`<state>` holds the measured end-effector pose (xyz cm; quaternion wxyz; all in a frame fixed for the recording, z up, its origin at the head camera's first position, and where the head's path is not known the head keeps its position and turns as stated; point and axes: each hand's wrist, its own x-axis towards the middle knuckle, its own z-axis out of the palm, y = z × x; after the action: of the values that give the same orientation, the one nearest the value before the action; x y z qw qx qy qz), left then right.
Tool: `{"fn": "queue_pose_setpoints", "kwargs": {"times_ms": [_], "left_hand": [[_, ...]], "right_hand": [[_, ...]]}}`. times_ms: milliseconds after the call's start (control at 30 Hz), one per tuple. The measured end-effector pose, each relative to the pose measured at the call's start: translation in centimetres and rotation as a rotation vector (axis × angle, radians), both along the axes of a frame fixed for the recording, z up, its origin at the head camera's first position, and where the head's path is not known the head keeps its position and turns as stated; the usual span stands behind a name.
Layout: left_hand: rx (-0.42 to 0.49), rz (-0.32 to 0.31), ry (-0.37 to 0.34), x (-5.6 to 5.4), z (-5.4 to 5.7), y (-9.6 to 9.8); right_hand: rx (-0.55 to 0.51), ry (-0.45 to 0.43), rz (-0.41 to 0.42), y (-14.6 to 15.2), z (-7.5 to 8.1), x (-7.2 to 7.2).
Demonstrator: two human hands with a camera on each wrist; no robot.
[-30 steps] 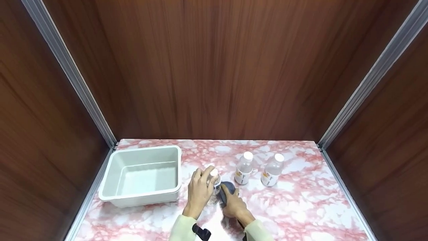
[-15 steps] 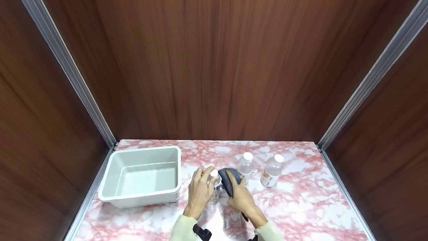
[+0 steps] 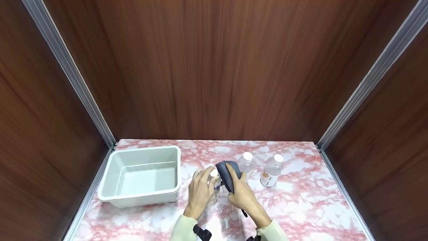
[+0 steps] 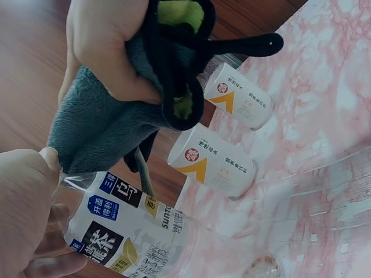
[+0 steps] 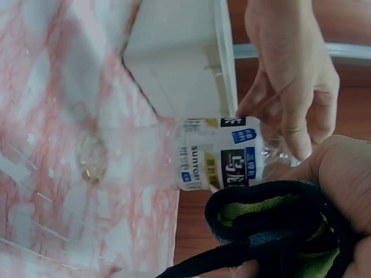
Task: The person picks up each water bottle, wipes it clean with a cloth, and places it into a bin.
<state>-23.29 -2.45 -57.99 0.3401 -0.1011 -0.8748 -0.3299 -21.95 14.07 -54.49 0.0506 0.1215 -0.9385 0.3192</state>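
Observation:
My left hand (image 3: 199,190) grips a clear plastic bottle with a white cap near its top, and the bottle stands upright on the table. Its white label (image 5: 200,153) carries dark and blue print, seen in both wrist views. Folded in my right hand (image 3: 244,196) is a grey-blue cloth (image 3: 227,174) with black edging, a dangling black loop and a yellow-green inner side. In the left wrist view the cloth (image 4: 98,127) is close against the bottle's upper part; whether it presses there I cannot tell. The cap is partly covered by my left fingers.
A pale grey bin (image 3: 143,197) stands on the left. To the right of my hands are two more clear bottles with white caps, one (image 3: 246,164) partly hidden by my right hand, the other (image 3: 270,175) farther right. Wood-grain panels enclose the pink marbled table (image 3: 307,201).
My right hand and the cloth have moved up and away from me along the bottle's right side, from low near the table to near the cap. My left hand has stayed in place.

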Motion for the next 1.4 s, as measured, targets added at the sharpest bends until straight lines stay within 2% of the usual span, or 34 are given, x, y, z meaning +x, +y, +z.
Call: {"fn": "queue_pose_setpoints", "kwargs": {"times_ms": [400, 700, 900, 1200, 1400], "left_hand": [[0.015, 0.049, 0.023, 0.3, -0.2, 0.6], [0.054, 0.074, -0.015, 0.8, -0.1, 1.0], [0.032, 0.052, -0.055, 1.0, -0.2, 1.0], [0.014, -0.039, -0.033, 0.9, -0.1, 0.1], [0.002, -0.065, -0.008, 0.6, -0.1, -0.4]], "right_hand": [[-0.011, 0.016, 0.044, -0.2, -0.2, 0.7], [-0.021, 0.013, 0.053, -0.7, -1.0, 1.0], [-0.034, 0.013, 0.08, -1.1, -1.7, 1.0], [-0.02, -0.019, 0.089, -1.4, -1.9, 0.8], [-0.021, -0.047, 0.091, -1.6, -1.8, 0.8]]}}
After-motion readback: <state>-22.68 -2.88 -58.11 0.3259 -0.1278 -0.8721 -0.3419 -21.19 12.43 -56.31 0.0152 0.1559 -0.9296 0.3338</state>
